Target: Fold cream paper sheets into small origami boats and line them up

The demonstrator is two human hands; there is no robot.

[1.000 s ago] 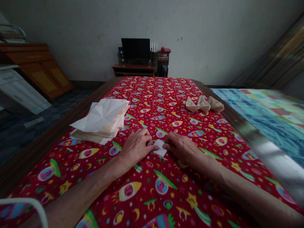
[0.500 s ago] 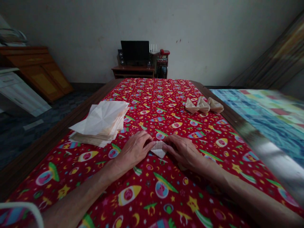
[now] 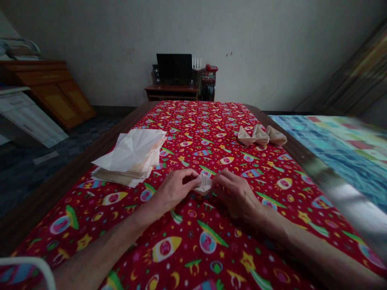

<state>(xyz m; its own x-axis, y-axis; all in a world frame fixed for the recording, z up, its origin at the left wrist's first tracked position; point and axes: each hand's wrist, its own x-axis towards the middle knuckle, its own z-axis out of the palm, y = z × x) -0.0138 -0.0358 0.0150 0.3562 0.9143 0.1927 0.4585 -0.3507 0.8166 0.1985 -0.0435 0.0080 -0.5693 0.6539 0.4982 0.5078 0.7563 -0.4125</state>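
Between my two hands is a small piece of folded white paper [image 3: 204, 184], just over the red patterned cloth [image 3: 193, 249]. My left hand [image 3: 179, 183] pinches its left side between thumb and fingers. At the right side, the fingers of my right hand [image 3: 234, 189] are closed on the paper's edge. Left of my hands lies a stack of creased white paper sheets [image 3: 133, 151], the top ones askew. Three folded paper shapes [image 3: 260, 135] with pointed tips stand in a row at the right, beyond my right hand.
The cloth covers a table with dark wooden edges [image 3: 298, 151]. Behind it stand a black monitor [image 3: 174, 66] with speakers and a red telephone [image 3: 211, 68]. A bed with a blue patterned cover [image 3: 326, 149] lies to the right. A white curved bar [image 3: 33, 261] crosses the lower left corner.
The folded paper has changed from a flat pointed shape to one that looks more opened and raised. Both hands stay close to it, their fingers shifting slightly.
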